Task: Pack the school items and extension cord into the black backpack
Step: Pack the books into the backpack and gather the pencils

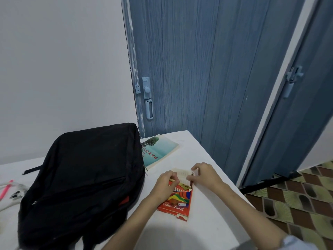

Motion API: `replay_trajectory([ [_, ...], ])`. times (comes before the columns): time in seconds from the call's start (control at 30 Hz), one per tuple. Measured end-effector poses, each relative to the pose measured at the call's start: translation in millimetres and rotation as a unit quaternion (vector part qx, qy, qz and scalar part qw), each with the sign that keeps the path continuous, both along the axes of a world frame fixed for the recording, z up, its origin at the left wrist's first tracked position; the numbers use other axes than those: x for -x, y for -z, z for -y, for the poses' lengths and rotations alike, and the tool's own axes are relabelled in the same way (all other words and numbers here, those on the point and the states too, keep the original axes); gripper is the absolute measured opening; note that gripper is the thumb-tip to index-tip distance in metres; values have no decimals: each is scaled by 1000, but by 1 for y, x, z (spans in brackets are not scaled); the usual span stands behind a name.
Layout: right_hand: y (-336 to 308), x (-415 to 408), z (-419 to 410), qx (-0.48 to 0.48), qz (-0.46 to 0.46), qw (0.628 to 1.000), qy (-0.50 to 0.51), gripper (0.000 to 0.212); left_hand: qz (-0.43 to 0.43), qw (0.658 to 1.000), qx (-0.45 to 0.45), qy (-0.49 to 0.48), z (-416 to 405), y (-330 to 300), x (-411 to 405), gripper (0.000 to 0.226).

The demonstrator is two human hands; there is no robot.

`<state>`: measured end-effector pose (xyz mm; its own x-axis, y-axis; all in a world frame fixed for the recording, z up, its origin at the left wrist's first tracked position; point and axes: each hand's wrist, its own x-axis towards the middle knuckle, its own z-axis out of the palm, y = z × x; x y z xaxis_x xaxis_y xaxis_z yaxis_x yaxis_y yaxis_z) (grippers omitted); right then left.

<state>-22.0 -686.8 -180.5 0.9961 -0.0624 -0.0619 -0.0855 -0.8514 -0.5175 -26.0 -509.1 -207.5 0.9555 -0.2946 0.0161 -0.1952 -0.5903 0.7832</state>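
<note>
A black backpack point(84, 179) lies flat on the white table point(212, 224). To its right lies a red box of colour pencils point(177, 201) with its top flap open. My left hand point(166, 183) grips the box's upper left side, with a pencil end showing at its fingers. My right hand point(203, 175) pinches the open white flap at the box's top. A book with a pale green cover point(158, 150) lies behind the box, partly under the backpack's edge.
At the far left edge lie a pink pen point(6, 189) and a white cord with a plug point(16, 194). The table's right edge drops to a patterned tiled floor point(295, 201). Blue doors point(207, 69) stand behind the table.
</note>
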Motion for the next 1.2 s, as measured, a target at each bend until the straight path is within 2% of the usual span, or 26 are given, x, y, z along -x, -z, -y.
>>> replay_trajectory([
  [0.2, -3, -9, -4, -85, -31, 995, 41, 42, 4, 1000, -3, 1, 0, 0, 2, 13],
  [0.4, 2, -8, -1, -123, -18, 990, 72, 47, 20, 995, -88, 39, 0, 0, 2, 20],
  [0.5, 4, -6, -1, -137, -8, 988, 75, 44, 19, 997, -64, 44, 2, -2, 0, 7],
  [0.63, 6, -3, 0, -177, 18, 981, 80, 39, -14, 999, 7, 49, -1, -5, -3, 17],
  [0.73, 4, -1, 0, -153, 4, 987, 54, 35, -18, 998, -8, 56, -1, -4, -5, 15],
  [0.83, 2, 2, 2, -120, -9, 993, 7, 31, 17, 996, -62, 60, 3, -2, -2, 6],
  [0.93, 1, 9, 5, -124, 12, 992, -16, 22, 64, 990, -110, 61, 6, 3, 1, 23],
  [1.0, 0, 13, 9, -119, 12, 993, -23, 18, 78, 987, -123, 63, 5, 4, 2, 25],
  [1.13, 0, 13, 11, -115, -11, 993, 18, 16, 54, 991, -111, 55, 6, 0, 4, 21],
  [1.2, -2, 12, 5, -104, -32, 994, 20, 17, 30, 995, -68, 59, 2, -6, 5, 16],
])
